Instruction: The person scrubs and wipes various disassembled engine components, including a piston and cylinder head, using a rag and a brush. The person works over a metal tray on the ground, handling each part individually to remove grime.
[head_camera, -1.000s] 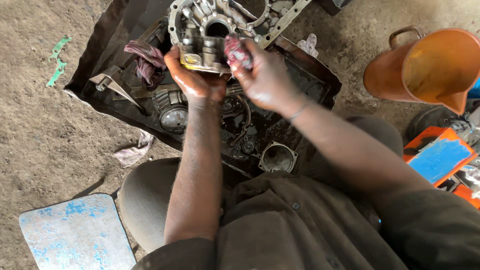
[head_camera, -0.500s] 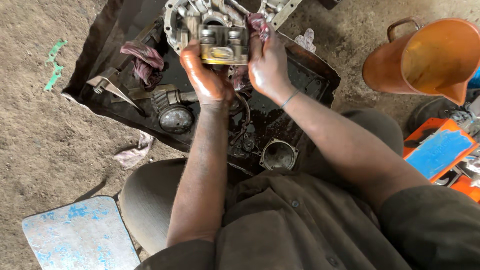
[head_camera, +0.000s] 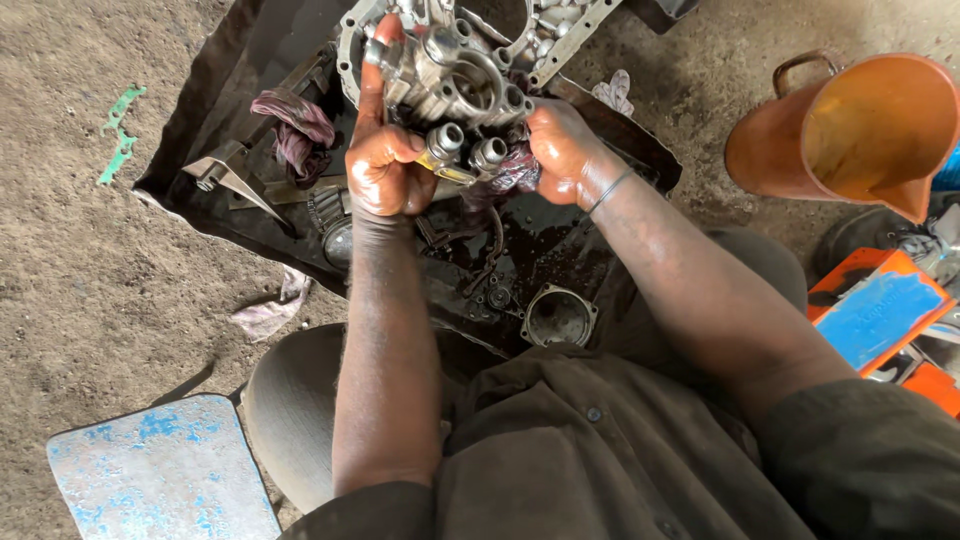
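Both oily hands up: left hand (head_camera: 385, 165) grips the grey metal housing (head_camera: 455, 85) from its side, right hand (head_camera: 560, 150) clamps it with a dark red rag (head_camera: 505, 175).

Dirt floor (head_camera: 90, 260), black tray (head_camera: 200, 170), orange jug (head_camera: 850, 130), blue-flecked slab (head_camera: 160, 470)

From my feed I see a bare, dusty dirt floor (head_camera: 90, 250) under flat daylight, a dark oily sheet (head_camera: 200, 150) spread over it, an orange plastic jug (head_camera: 850, 130) at upper right, a blue-flecked metal plate (head_camera: 160, 470) lower left, and green scraps (head_camera: 120, 140) nearby.
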